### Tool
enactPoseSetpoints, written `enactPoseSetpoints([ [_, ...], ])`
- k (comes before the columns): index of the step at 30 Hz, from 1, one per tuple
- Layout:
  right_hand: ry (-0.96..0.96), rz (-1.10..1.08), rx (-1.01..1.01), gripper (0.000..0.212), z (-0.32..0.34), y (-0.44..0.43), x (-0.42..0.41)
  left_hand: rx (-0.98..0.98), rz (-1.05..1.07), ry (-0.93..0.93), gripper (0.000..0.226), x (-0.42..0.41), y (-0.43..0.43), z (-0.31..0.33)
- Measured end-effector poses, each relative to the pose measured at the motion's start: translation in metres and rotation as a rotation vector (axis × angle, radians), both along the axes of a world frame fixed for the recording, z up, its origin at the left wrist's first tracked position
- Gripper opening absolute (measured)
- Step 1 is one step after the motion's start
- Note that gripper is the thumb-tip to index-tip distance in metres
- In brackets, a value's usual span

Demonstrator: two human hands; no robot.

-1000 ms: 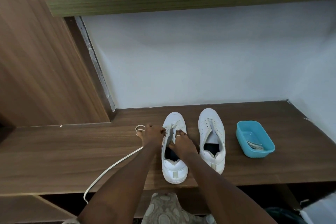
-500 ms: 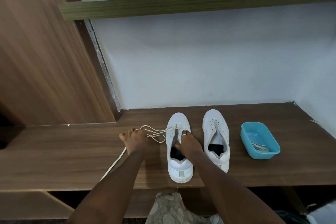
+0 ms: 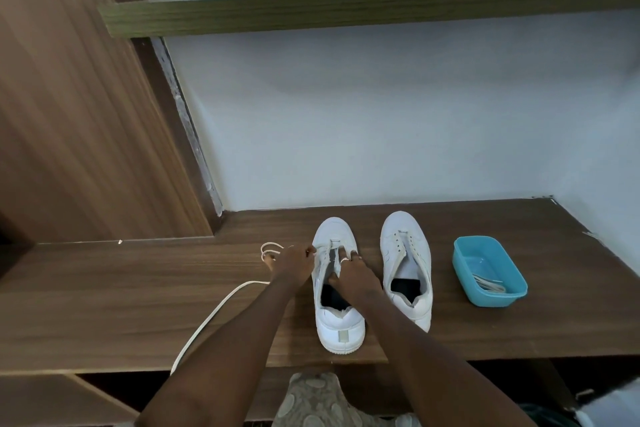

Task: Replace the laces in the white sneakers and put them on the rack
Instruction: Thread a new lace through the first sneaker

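The left hand [image 3: 292, 265] is now against the left side of the sneaker [image 3: 341, 326]. Half a second ago it was pulled away to the left, with the lace [image 3: 214, 314] stretched between hand and shoe. Its fingers are curled and pinch the lace at the eyelets. A few small loops of the lace show just beyond this hand. The long rest of the lace runs back under the left forearm and hangs over the near edge of the table [image 3: 121, 305], as before.

The right hand [image 3: 355, 276] stays on top of the same sneaker. Its fingers are bent over the right flap and the thumb is at the tongue, so it holds the shoe open.

The second sneaker [image 3: 407, 246] stands just right of the right hand, without a lace. Further right is a blue tub [image 3: 498, 300] with laces [image 3: 490, 282] in it. Neither has moved.
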State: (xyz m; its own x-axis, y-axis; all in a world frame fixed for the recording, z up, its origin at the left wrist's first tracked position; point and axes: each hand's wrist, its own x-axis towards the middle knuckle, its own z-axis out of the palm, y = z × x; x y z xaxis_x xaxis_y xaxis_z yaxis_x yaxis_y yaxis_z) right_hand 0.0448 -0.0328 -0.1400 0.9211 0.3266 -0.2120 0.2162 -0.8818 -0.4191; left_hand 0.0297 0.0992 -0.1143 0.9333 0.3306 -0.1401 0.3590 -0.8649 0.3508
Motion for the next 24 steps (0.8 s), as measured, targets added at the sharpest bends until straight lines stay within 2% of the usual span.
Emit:
enactPoseSetpoints([
  [4,0.026,-0.01,0.012,0.071,-0.001,0.002,0.002,-0.124,0.045,-0.004,0.031,0.011,-0.013,-0.005],
  [7,0.03,-0.012,-0.003,0.07,-0.001,0.001,0.005,-0.303,0.116,-0.045,0.019,0.016,-0.013,-0.012],
  [10,0.032,-0.035,0.027,0.064,-0.001,0.0,0.007,-0.437,0.182,-0.084,0.019,0.017,-0.014,-0.011],
  [14,0.004,-0.07,0.094,0.055,-0.002,-0.001,0.007,-0.464,0.254,-0.087,0.021,0.016,-0.018,-0.012],
  [17,0.011,-0.081,0.095,0.056,-0.003,0.0,0.007,-0.49,0.3,-0.107,0.024,0.013,-0.021,-0.016],
  [24,0.033,-0.084,0.08,0.063,-0.001,0.001,0.006,-0.325,0.223,-0.095,0.037,0.001,-0.027,-0.022],
])
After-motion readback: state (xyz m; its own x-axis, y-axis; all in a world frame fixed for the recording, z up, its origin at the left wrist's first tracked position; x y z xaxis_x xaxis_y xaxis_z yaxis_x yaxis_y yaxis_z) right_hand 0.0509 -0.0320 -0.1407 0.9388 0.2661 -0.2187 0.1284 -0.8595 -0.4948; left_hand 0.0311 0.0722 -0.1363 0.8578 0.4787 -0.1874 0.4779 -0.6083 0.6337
